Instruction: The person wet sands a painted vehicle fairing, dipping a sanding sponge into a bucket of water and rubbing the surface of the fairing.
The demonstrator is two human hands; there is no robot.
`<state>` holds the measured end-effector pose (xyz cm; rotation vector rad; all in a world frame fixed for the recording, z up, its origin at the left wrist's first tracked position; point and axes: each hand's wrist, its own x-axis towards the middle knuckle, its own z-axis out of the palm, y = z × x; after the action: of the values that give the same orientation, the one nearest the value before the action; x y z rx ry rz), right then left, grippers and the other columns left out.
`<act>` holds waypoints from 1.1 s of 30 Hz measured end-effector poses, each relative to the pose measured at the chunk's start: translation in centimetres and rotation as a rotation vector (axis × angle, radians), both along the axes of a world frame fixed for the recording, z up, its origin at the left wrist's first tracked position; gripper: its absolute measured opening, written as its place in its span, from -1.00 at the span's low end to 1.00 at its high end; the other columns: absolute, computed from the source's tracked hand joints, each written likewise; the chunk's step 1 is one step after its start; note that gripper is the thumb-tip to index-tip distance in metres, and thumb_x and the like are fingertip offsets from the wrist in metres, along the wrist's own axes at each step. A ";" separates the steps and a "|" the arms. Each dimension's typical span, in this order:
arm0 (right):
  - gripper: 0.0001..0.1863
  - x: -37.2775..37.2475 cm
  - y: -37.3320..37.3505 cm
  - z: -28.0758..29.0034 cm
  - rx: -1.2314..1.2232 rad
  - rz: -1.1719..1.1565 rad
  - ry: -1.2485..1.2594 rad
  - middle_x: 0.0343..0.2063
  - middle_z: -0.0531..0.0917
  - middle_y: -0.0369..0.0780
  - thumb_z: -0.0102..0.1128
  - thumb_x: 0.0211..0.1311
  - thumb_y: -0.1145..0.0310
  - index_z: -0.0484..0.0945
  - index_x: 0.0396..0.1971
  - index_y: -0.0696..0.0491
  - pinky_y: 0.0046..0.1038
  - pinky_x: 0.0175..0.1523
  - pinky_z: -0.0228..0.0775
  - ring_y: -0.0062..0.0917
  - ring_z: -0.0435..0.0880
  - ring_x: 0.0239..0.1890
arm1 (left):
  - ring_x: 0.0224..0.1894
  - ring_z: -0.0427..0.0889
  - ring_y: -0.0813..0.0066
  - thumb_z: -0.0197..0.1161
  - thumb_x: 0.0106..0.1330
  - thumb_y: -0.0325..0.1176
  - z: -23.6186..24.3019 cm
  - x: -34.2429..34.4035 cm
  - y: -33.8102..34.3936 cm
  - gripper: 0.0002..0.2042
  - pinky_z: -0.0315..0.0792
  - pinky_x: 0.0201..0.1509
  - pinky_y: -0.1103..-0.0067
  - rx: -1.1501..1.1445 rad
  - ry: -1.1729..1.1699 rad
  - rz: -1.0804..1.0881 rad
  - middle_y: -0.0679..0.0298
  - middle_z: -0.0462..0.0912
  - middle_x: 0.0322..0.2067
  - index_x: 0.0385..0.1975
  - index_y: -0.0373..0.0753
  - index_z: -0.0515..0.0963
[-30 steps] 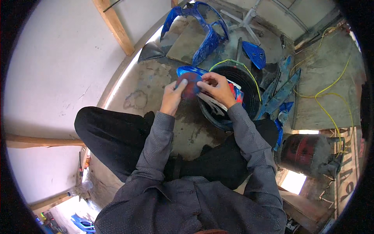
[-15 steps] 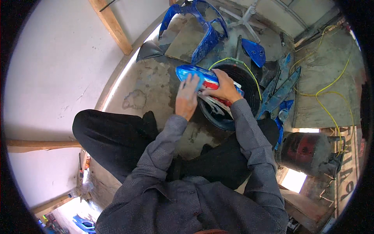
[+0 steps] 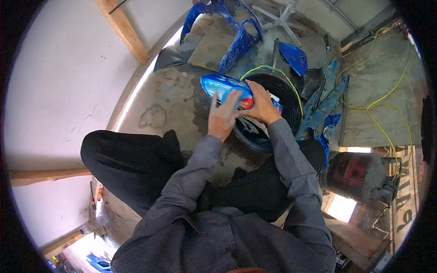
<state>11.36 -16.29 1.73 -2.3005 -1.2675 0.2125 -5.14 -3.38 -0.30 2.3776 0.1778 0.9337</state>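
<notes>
A blue plastic panel (image 3: 223,83) with a red and white patch is held tilted over the rim of a black bucket (image 3: 256,144). My right hand (image 3: 264,104) is closed round its right part, thumb below and fingers over the top. Against its near face lies my left hand (image 3: 223,116), its fingers blurred by motion. Under those fingers shows a light-blue pad (image 3: 237,97), partly hidden, whose material I cannot make out. The panel's underside, pale and marked, shows below my right hand, inside the bucket's opening.
A yellow-green hose (image 3: 298,98) curves over the bucket. Beyond stand a large blue fairing (image 3: 236,48) and a small blue panel (image 3: 293,59). Long blue-grey panels (image 3: 325,104) lie to the right, with a dark red cylinder (image 3: 353,175) nearer. White walls (image 3: 68,91) rise at left.
My left hand has slid rightward along the panel with the light-blue pad, now covering part of the red patch. The right hand keeps its hold. The whole view has shifted slightly.
</notes>
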 end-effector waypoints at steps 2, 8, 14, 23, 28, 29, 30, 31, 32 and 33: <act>0.53 -0.4 -0.1 0.6 0.012 -0.002 -0.013 0.46 0.38 0.00 0.69 -0.50 -0.48 0.24 0.55 0.03 0.38 0.49 0.07 -0.02 0.32 0.53 | 0.48 0.47 0.15 0.11 0.47 -0.48 1.1 -0.4 3.7 -0.50 0.10 0.61 -0.03 -0.081 0.077 0.119 0.11 0.59 0.33 0.43 -0.20 0.42; 0.54 -0.7 0.1 0.0 0.035 -0.012 -0.024 0.47 0.38 -0.01 0.71 -0.51 -0.45 0.23 0.55 0.06 0.37 0.49 0.06 -0.03 0.31 0.55 | 0.36 0.59 0.13 0.08 0.46 -0.48 0.2 0.8 0.1 -0.52 0.02 0.63 -0.06 -0.086 -0.062 0.116 0.07 0.60 0.32 0.39 -0.23 0.45; 0.50 -0.5 0.0 0.0 0.073 0.013 -0.013 0.45 0.42 -0.02 0.71 -0.49 -0.43 0.25 0.53 0.03 0.34 0.48 0.09 -0.05 0.33 0.53 | 0.32 0.62 0.13 0.04 0.49 -0.45 1.5 0.3 4.2 -0.56 -0.05 0.63 -0.04 -0.179 0.066 0.235 0.13 0.63 0.29 0.37 -0.21 0.46; 0.49 -0.2 -0.4 0.1 0.063 -0.015 0.006 0.45 0.42 -0.03 0.71 -0.50 -0.43 0.27 0.53 0.03 0.28 0.52 0.06 -0.06 0.33 0.54 | 0.36 0.60 0.21 -0.03 0.58 -0.43 0.7 1.0 2.0 -0.59 0.00 0.62 -0.07 -0.161 0.012 0.083 0.14 0.66 0.28 0.38 -0.15 0.47; 0.48 -0.5 0.2 0.0 0.070 -0.012 -0.016 0.44 0.43 -0.03 0.71 -0.50 -0.42 0.29 0.52 0.02 0.24 0.50 0.10 -0.06 0.35 0.52 | 0.32 0.64 0.16 -0.06 0.59 -0.43 1.1 1.4 3.1 -0.53 -0.08 0.63 -0.11 -0.326 -0.103 0.303 0.16 0.69 0.25 0.48 -0.22 0.36; 0.48 -0.4 0.2 -0.2 0.068 -0.015 -0.018 0.44 0.43 -0.03 0.71 -0.50 -0.42 0.29 0.52 0.02 0.24 0.50 0.10 -0.06 0.35 0.52 | 0.33 0.62 0.15 -0.03 0.59 -0.42 0.6 1.4 1.3 -0.53 -0.07 0.63 -0.09 -0.277 -0.104 0.186 0.13 0.68 0.26 0.47 -0.26 0.38; 0.48 -0.3 0.1 -0.4 0.079 -0.012 -0.017 0.44 0.44 -0.03 0.72 -0.51 -0.42 0.30 0.52 0.03 0.21 0.50 0.12 -0.06 0.36 0.52 | 0.32 0.63 0.15 -0.01 0.58 -0.41 0.4 1.1 -0.1 -0.54 -0.06 0.63 -0.09 -0.197 -0.089 0.127 0.12 0.68 0.25 0.46 -0.26 0.39; 0.48 -0.1 -0.1 -0.6 0.090 -0.010 -0.017 0.43 0.44 -0.03 0.72 -0.51 -0.43 0.30 0.51 0.03 0.19 0.49 0.13 -0.06 0.37 0.51 | 0.31 0.63 0.15 0.00 0.58 -0.41 0.4 1.1 -0.9 -0.54 -0.05 0.62 -0.09 -0.118 -0.075 0.068 0.11 0.69 0.24 0.45 -0.26 0.41; 0.48 0.2 -0.4 -0.7 0.087 -0.013 -0.020 0.43 0.44 -0.03 0.72 -0.51 -0.43 0.30 0.51 0.03 0.19 0.49 0.13 -0.06 0.37 0.51 | 0.31 0.63 0.15 0.00 0.58 -0.41 0.3 1.2 -0.2 -0.54 -0.05 0.62 -0.09 -0.121 -0.077 0.065 0.11 0.69 0.24 0.45 -0.26 0.41; 0.47 0.0 -0.2 -0.5 0.092 -0.005 -0.016 0.42 0.45 -0.03 0.72 -0.51 -0.42 0.31 0.51 0.03 0.16 0.49 0.14 -0.06 0.37 0.50 | 0.31 0.63 0.15 0.01 0.59 -0.40 0.4 1.0 1.6 -0.54 -0.05 0.62 -0.08 -0.088 -0.061 0.127 0.11 0.68 0.25 0.45 -0.26 0.40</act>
<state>11.40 -16.54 1.26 -2.2314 -1.2537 0.1314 -4.11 -1.78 0.07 2.2755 0.3430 1.0344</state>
